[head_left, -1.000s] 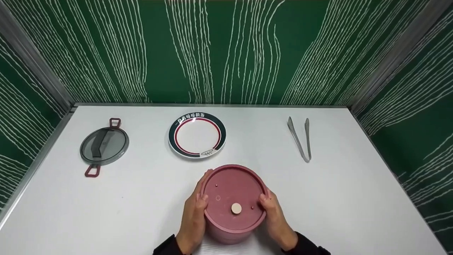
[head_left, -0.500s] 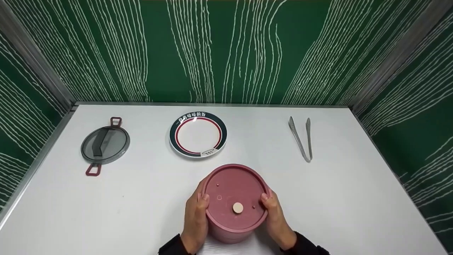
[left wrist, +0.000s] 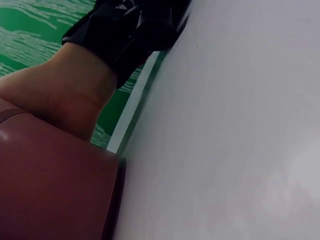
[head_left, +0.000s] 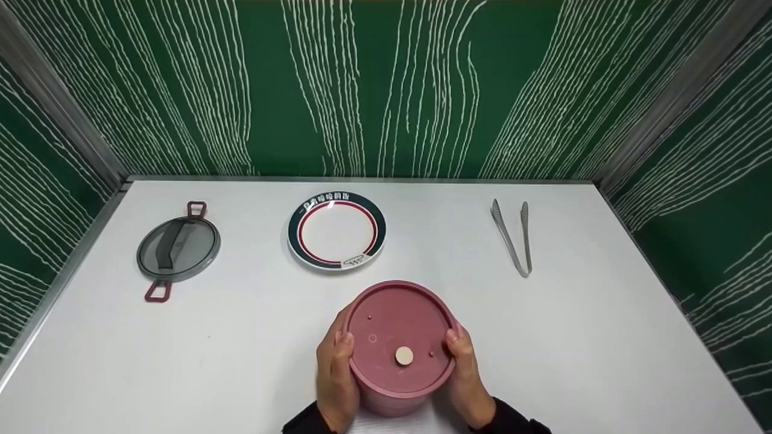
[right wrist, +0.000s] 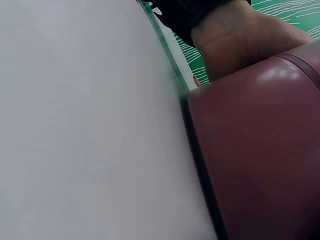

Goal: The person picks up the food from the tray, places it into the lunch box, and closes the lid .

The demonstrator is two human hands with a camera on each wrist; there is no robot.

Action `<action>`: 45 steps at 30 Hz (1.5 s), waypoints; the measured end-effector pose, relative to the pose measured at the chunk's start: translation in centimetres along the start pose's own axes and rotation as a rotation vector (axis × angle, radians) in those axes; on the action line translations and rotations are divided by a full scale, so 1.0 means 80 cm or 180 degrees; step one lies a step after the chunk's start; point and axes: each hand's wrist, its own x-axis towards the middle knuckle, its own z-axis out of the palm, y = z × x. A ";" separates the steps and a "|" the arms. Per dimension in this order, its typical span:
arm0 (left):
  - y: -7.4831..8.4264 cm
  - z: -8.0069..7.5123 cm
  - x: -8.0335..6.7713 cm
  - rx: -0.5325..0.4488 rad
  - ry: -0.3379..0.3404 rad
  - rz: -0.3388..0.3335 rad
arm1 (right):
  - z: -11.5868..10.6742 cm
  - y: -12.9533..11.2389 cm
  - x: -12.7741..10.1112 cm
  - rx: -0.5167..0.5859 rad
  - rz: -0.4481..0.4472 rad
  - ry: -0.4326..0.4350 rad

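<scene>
Pink round plastic pot [head_left: 398, 349] sits gripped between my left hand [head_left: 335, 374] and right hand [head_left: 467, 377], fingers curled around its rim.

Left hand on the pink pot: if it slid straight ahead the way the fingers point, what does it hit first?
Probably the plate. The left hand grips the pink pot with fingers pointing away from the person, and bare table lies between. The grey lid sits well off that line, though depth is hard to judge.

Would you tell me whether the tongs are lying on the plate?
No, the tongs lie on the white table, well right of the plate.
</scene>
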 end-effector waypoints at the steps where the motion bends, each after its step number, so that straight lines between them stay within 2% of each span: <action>1: 0.000 0.001 0.000 -0.0026 0.0013 -0.0015 | 0.001 -0.001 0.000 -0.0016 0.0004 0.0004; 5: 0.001 0.003 0.000 -0.0063 0.0051 -0.0091 | 0.002 -0.001 -0.001 -0.0096 0.0078 0.0039; 12: 0.004 0.003 -0.001 -0.0043 0.0077 -0.0084 | 0.005 -0.002 -0.004 -0.0079 0.0192 0.0167; 16: 0.010 0.001 0.001 -0.0142 0.0004 -0.0291 | 0.006 -0.008 0.001 -0.0007 0.0176 0.0084; 20: 0.016 -0.001 0.004 -0.0382 -0.0072 -0.0559 | 0.007 -0.015 0.006 0.0095 0.0148 0.0001; 23: 0.019 -0.001 0.006 -0.0459 -0.0001 -0.0647 | 0.009 -0.018 0.007 0.0181 0.0140 0.0002; 27: 0.020 0.001 0.005 -0.0318 0.0164 -0.0645 | 0.011 -0.018 0.007 0.0270 0.0103 0.0051; 32: 0.019 0.001 0.005 -0.0156 0.0216 -0.0704 | 0.011 -0.017 0.007 0.0299 0.0175 0.0080; 36: 0.016 0.000 0.014 -0.0274 0.0154 -0.0679 | 0.006 -0.016 0.014 0.0272 0.0173 -0.0030; 45: 0.009 0.001 0.033 -0.0445 0.0086 -0.0379 | -0.001 -0.018 0.034 0.0167 0.0067 -0.0195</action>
